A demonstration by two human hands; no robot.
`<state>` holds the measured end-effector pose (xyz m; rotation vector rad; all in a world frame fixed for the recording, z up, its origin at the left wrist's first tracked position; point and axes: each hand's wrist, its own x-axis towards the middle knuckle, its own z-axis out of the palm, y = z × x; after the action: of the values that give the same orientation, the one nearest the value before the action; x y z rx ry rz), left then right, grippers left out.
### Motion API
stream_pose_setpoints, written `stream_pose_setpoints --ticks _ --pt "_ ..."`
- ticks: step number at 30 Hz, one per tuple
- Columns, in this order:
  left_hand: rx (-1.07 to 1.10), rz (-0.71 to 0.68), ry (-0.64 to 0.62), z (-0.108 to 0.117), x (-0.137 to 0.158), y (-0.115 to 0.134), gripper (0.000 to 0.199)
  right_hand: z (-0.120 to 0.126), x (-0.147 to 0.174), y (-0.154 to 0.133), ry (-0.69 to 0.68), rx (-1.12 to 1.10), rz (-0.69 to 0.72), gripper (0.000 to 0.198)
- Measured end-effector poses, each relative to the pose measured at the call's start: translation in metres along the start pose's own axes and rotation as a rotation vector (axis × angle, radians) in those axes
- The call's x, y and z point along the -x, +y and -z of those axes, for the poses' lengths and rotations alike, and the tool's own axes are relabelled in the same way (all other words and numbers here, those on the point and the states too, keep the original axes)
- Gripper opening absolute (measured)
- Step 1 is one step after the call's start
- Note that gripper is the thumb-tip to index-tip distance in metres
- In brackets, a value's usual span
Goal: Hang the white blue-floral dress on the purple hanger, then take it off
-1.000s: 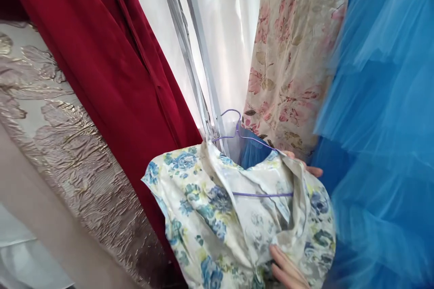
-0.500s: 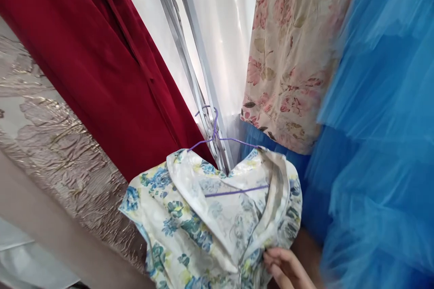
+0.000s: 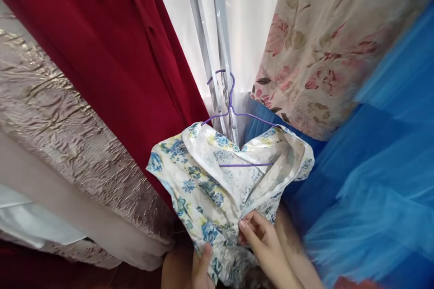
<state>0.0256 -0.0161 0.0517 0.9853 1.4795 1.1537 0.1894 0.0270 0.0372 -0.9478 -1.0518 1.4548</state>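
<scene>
A white V-neck dress (image 3: 190, 185) with blue and yellow flowers hangs on a purple hanger (image 3: 231, 95), its front facing me. My right hand (image 3: 262, 237) pinches the fabric at the bottom of the neckline, thumb and fingertips together. Lower down, my left hand (image 3: 202, 266) grips the left side edge of the dress; the thumb shows in front and the other fingers are hidden. The lower part of the dress is bunched and blurred between the hands.
Behind the hanger stand pale metal poles (image 3: 217, 31) before a white curtain (image 3: 251, 18). A dark red garment (image 3: 111, 63) and a textured pinkish fabric (image 3: 84, 131) hang on the left. On the right are a beige floral garment (image 3: 315, 54) and a blue tulle dress (image 3: 366, 189).
My right hand has moved from the right edge of the neckline to its bottom point. My left hand has come into view on the dress. Dress and hanger appear higher and farther right.
</scene>
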Motion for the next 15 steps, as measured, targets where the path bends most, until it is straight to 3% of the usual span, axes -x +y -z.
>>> stream_pose_setpoints --ticks 3,5,7,9,10,12,14,15 --pt "0.076 0.061 0.105 -0.014 -0.017 -0.018 0.068 0.008 0.003 -0.008 -0.057 0.179 0.005 0.033" --pt "0.097 0.015 0.175 -0.02 -0.026 -0.03 0.068 0.013 0.006 -0.007 -0.043 0.24 0.024 0.036" --pt "0.068 -0.174 0.393 -0.023 -0.033 -0.041 0.069 0.017 0.011 -0.001 -0.035 0.229 0.023 0.039" --pt "-0.031 -0.481 0.665 -0.026 -0.036 -0.051 0.06 0.018 0.016 0.007 -0.045 0.189 0.002 0.043" --pt "-0.108 -0.621 0.71 -0.029 -0.036 -0.055 0.05 0.018 0.018 0.011 -0.052 0.17 -0.012 0.044" --pt "-0.258 -0.781 0.55 -0.037 -0.032 -0.06 0.03 0.019 0.02 0.015 -0.053 0.144 -0.035 0.045" --pt "-0.316 -0.785 0.287 -0.049 -0.026 -0.059 0.02 0.02 0.02 0.015 -0.051 0.134 -0.042 0.046" --pt "-0.307 -0.762 0.217 -0.055 -0.023 -0.058 0.019 0.021 0.019 0.014 -0.056 0.137 -0.038 0.046"
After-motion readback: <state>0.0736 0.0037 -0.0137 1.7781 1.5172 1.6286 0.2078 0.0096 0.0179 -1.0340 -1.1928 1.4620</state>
